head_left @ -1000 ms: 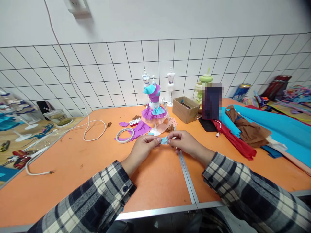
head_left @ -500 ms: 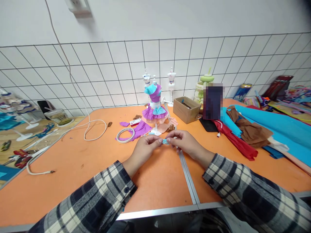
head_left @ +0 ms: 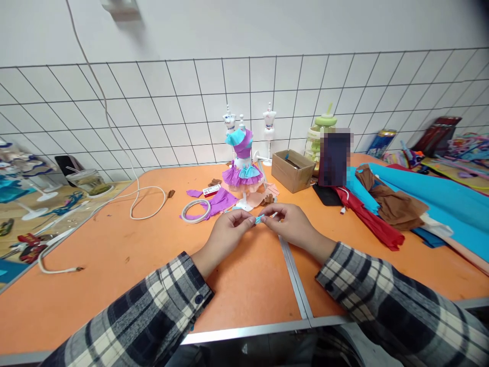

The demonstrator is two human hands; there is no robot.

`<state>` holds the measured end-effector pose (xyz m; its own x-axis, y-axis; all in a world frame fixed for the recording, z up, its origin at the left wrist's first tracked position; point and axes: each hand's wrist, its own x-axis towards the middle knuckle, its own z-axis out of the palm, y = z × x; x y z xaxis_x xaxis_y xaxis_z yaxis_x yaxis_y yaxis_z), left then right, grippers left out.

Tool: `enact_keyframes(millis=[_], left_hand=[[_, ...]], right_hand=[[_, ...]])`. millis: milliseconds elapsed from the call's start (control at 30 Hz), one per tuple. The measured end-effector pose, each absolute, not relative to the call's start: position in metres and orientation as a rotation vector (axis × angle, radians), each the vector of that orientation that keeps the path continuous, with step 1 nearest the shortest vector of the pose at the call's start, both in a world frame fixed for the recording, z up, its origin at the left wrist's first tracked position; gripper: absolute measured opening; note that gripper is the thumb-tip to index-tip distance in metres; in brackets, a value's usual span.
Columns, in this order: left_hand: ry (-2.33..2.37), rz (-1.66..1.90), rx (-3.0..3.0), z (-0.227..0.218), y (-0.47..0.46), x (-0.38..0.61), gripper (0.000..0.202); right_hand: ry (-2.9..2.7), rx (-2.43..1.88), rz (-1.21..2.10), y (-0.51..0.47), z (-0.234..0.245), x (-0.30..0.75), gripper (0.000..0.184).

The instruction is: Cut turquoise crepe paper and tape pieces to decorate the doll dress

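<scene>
Between the fingertips of both hands is a small piece of light-blue crepe paper (head_left: 259, 219), pinched from either side over the orange table. My left hand (head_left: 229, 230) grips its left end with thumb and forefinger; my right hand (head_left: 292, 224) has closed on the right end. Just beyond them stands a small dress form (head_left: 242, 148) wearing a purple and blue ruffled paper dress. Left of its base are purple paper (head_left: 220, 202), a roll of tape (head_left: 196, 211) and a small white and red box (head_left: 212, 190).
Two white dress forms stand behind, one at the right (head_left: 269, 125). A cardboard box (head_left: 292, 171), a phone (head_left: 335, 159) and a green cup (head_left: 321, 127) are right of centre. Red paper (head_left: 370, 221) and blue paper (head_left: 439, 204) spread rightward. A white cable (head_left: 133, 199) lies left.
Both hands stay pinched on the blue paper, with a slight shift in the right fingers. The whole view has moved a little.
</scene>
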<state>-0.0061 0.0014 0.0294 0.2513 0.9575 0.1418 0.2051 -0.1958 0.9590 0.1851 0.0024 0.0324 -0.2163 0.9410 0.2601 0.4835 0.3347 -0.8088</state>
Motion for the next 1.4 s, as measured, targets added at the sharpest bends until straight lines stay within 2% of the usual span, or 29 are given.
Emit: enact_keyframes(millis=[200, 467, 567, 667, 800, 967, 1133, 1400], left_hand=[[0.908, 0.965, 1.221, 0.025, -0.002, -0.004, 0.032], [0.719, 0.864, 0.648, 0.029, -0.001, -0.004, 0.010], [0.655, 0.795, 0.570, 0.033, -0.002, -0.006, 0.011], [0.611, 0.698, 0.585, 0.034, -0.003, -0.008, 0.015], [0.609, 0.593, 0.629, 0.033, -0.004, -0.008, 0.017], [0.911, 0.944, 1.145, 0.034, -0.005, -0.003, 0.036], [1.012, 1.050, 1.661, 0.038, -0.005, -0.001, 0.023], [1.051, 1.097, 1.485, 0.034, -0.004, -0.004, 0.023]], right_hand=[[-1.738, -1.231, 0.887, 0.002, 0.033, 0.183, 0.022], [-1.632, -0.973, 0.982, 0.003, 0.033, 0.187, 0.038], [-1.732, -0.885, 0.887, 0.004, 0.032, 0.189, 0.030], [-1.800, -0.874, 0.797, 0.004, 0.033, 0.188, 0.016], [-1.779, -0.909, 0.794, 0.004, 0.035, 0.189, 0.011], [-1.765, -1.021, 0.758, 0.006, 0.038, 0.192, 0.013], [-1.738, -1.061, 0.882, 0.007, 0.037, 0.190, 0.019], [-1.471, -1.057, 1.275, 0.004, 0.036, 0.187, 0.044]])
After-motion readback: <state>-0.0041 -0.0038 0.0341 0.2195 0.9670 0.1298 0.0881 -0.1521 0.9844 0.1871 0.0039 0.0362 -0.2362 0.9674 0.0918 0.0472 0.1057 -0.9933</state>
